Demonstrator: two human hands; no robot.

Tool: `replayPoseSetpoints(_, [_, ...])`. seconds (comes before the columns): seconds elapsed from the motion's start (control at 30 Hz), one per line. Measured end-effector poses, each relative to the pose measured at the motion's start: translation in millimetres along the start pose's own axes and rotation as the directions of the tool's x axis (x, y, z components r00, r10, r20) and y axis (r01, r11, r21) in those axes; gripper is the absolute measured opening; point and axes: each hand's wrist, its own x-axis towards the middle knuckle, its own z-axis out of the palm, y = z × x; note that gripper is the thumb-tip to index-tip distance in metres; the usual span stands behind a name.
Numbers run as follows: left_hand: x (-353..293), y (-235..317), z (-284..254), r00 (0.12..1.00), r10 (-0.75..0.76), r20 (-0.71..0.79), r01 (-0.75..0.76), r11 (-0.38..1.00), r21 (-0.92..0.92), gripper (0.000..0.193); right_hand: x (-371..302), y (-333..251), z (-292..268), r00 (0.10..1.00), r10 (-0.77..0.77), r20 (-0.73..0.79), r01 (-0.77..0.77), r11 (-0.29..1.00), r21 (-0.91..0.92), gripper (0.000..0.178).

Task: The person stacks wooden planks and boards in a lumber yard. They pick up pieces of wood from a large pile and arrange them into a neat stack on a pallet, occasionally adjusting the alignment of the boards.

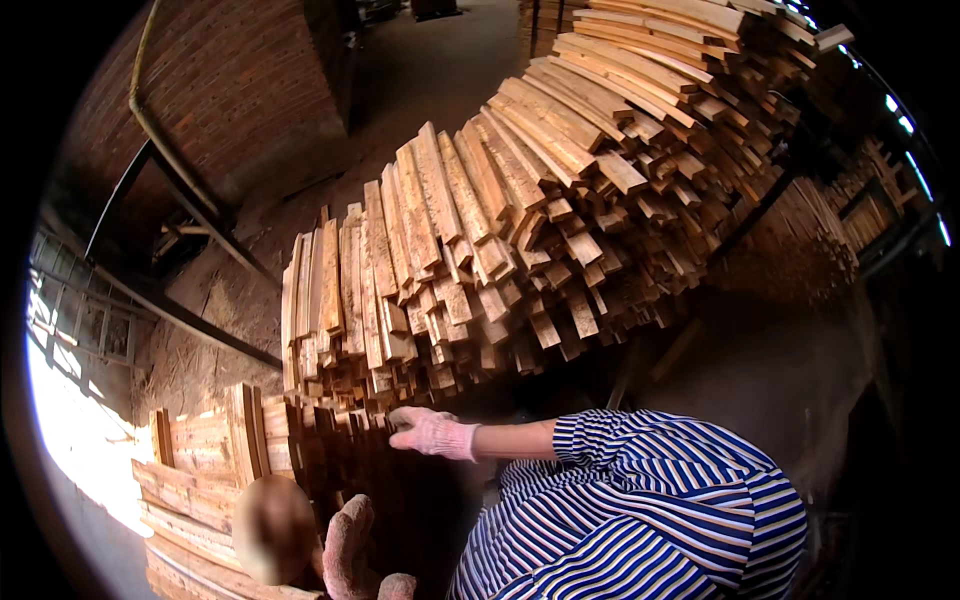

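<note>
My right hand (432,433), in a pale pink knit glove, reaches left from a striped sleeve. Its thumb and fingers look apart, beside the ends of some dark upright wood strips (340,432); I see nothing in it. Lower down, my left hand (350,548), in a worn, dirty pinkish glove, has its fingers curved and its thumb standing apart. No object shows in that hand either. A stack of wooden boards (190,510) lies just left of it, with short upright pieces (245,435) at its back. A blurred round patch hides part of this stack.
A long, high pile of sawn wooden strips (480,220) curves from the middle to the upper right. Slanting metal bars (200,315) stand at the left, before a brick wall (220,90). More timber (860,205) lies at the far right.
</note>
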Motion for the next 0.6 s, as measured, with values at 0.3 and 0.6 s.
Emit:
replayPoseSetpoints(0.3, [58, -35, 14, 0.968, -0.038, 0.247, 0.066, 0.992, -0.107, 0.065, -58, 52, -225, 0.566, -0.186, -0.803, 0.092, 0.982, -0.162, 0.073])
replayPoseSetpoints(0.6, [103, 106, 108, 0.368, 0.830, 0.420, -0.908, 0.419, -0.032, 0.050, -104, -51, -393, 0.358, -0.448, -0.819, -0.679, 0.478, -0.558, 0.094])
